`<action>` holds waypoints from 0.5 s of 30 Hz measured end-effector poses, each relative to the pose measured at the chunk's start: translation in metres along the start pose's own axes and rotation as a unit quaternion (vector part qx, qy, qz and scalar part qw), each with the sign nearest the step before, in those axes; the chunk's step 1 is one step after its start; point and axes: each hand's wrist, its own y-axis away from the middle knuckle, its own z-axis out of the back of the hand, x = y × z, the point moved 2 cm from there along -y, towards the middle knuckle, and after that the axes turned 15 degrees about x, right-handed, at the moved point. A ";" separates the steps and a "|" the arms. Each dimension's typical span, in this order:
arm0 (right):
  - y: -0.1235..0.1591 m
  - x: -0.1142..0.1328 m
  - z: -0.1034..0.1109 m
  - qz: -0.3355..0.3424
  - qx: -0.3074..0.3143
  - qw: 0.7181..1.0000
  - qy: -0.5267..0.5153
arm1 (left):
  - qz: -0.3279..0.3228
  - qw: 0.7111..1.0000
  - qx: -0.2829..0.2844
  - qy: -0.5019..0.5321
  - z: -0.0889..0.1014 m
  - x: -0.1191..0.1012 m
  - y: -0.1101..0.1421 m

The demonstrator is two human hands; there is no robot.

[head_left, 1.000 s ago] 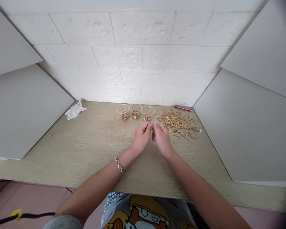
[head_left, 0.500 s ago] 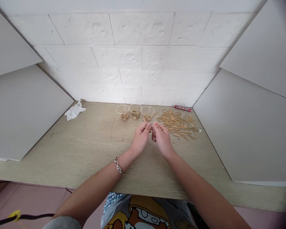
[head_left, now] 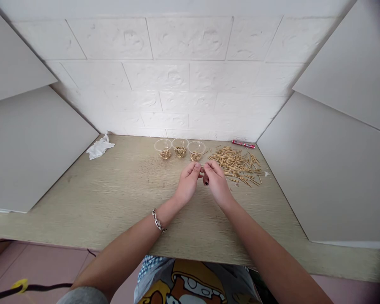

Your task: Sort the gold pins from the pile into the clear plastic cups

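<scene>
My left hand (head_left: 188, 180) and my right hand (head_left: 215, 180) meet over the middle of the table, both closed in a pinch. Between their fingertips is a tiny shiny piece (head_left: 202, 167), mostly covered by the fingers; it looks like one of the thin gold-coloured metal pins. A pile of such pins (head_left: 229, 159) lies just beyond and to the right of my right hand. Behind my hands stand three clear plastic cups, the left cup (head_left: 162, 145), the middle cup (head_left: 180, 144) and the right cup (head_left: 196, 147), each with small gold-coloured parts at the bottom.
A red tube-like packet (head_left: 243, 144) lies by the wall at the back right. Crumpled white tissue (head_left: 100, 147) is at the back left. Tiny specks are scattered left of my hands on the wooden table (head_left: 114, 202). Grey panels (head_left: 34, 147) close in both sides.
My hands stay in nearly the same place, fingertips together. The fingers of my right hand have shifted slightly, and a dark spot at its lower fingers shows more now.
</scene>
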 end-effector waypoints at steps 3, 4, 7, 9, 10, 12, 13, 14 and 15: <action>0.000 0.002 0.003 0.008 -0.001 1.000 0.026 | -0.004 1.000 0.000 0.004 0.001 0.001 0.000; 0.000 0.002 0.004 0.008 -0.004 0.999 0.031 | -0.004 1.000 -0.001 0.004 0.001 0.001 0.000; -0.001 0.001 0.007 -0.003 -0.012 0.999 0.029 | -0.001 1.000 -0.001 0.004 0.002 0.003 -0.001; -0.001 0.000 0.008 -0.012 -0.010 1.000 0.018 | 0.002 1.000 0.002 0.006 0.003 0.004 -0.001; -0.001 0.000 0.007 -0.017 -0.009 1.000 0.012 | 0.003 1.000 0.006 0.007 0.003 0.004 -0.001; -0.001 0.000 0.007 -0.024 -0.006 1.000 0.001 | 0.003 1.000 0.017 0.012 0.002 0.004 -0.001; -0.001 0.000 0.006 -0.025 -0.006 1.000 -0.003 | 0.004 1.000 0.023 0.012 0.001 0.004 -0.001; -0.001 0.000 0.006 -0.024 -0.005 1.000 -0.005 | 0.004 0.999 0.030 0.012 0.001 0.004 -0.001; -0.001 0.001 0.005 -0.022 -0.005 1.000 -0.006 | 0.005 0.999 0.036 0.010 0.000 0.003 -0.001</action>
